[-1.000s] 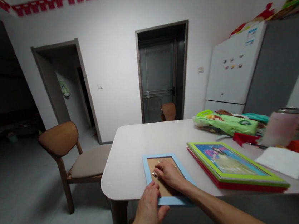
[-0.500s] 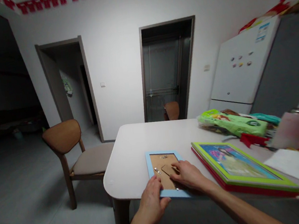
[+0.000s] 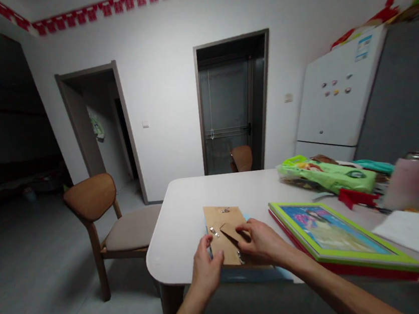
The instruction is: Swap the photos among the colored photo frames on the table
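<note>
Brown backing board (image 3: 229, 253) is at lower centre of frame, over a blue frame (image 3: 245, 275) that shows past its right and bottom edges; can't tell if the two are in contact. Right hand (image 3: 263, 241) has thumb and index closed on the board's stand flap (image 3: 231, 232), flap tilted up off the board. Left hand (image 3: 206, 268) is half open at the board's left edge, fingers curved, thumb apart near the lower left corner; can't tell if it's actually gripping. Metal clips (image 3: 225, 210) at the board's top, left and bottom. All on a white table (image 3: 186, 215). Lower right: green-framed picture (image 3: 321, 225) stacked on a red frame (image 3: 377, 270), white paper (image 3: 418, 231) just beside. Behind those, right side: green packet (image 3: 328, 176), pink jar (image 3: 411, 182). Wooden chair (image 3: 91, 198) at left, fridge (image 3: 332, 107) upper right.
</note>
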`<move>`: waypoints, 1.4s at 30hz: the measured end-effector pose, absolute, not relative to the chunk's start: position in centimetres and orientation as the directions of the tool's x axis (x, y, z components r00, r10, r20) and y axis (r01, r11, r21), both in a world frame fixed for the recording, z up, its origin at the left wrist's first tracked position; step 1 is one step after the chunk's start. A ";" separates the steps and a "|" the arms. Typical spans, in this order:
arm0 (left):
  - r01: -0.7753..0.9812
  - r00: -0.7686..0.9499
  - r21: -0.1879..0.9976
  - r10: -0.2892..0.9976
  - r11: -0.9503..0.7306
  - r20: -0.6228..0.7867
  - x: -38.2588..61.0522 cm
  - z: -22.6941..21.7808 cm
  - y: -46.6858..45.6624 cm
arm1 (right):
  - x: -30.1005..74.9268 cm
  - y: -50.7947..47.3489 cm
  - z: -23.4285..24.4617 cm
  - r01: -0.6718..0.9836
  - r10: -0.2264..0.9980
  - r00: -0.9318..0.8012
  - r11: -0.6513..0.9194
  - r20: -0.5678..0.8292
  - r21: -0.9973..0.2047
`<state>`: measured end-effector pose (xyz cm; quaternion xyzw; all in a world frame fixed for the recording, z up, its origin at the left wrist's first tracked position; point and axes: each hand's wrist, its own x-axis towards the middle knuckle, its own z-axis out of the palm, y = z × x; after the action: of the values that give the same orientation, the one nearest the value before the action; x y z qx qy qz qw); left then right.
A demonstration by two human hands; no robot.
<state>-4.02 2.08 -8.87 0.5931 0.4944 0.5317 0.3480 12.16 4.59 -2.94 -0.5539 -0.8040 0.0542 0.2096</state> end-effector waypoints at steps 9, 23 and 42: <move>0.117 -0.221 0.990 0.970 -0.075 0.100 -12.7 -8.4 3.0 | 10.3 3.5 -4.6 0.772 0.882 -0.353 0.463 0.311 -0.435; 0.619 -0.308 0.785 0.928 0.027 0.211 -16.4 -9.4 4.3 | 17.7 6.7 -9.6 0.957 0.981 -0.055 0.104 0.186 -0.270; 0.588 0.317 0.543 0.788 -0.600 0.528 2.7 -4.0 0.5 | 16.5 3.5 -4.3 0.014 0.997 -0.055 -0.056 -0.057 -0.998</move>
<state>2.71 0.50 -3.97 0.8015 0.4291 0.3970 0.1259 16.50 3.46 -4.26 -0.5031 -0.5024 0.5242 0.4686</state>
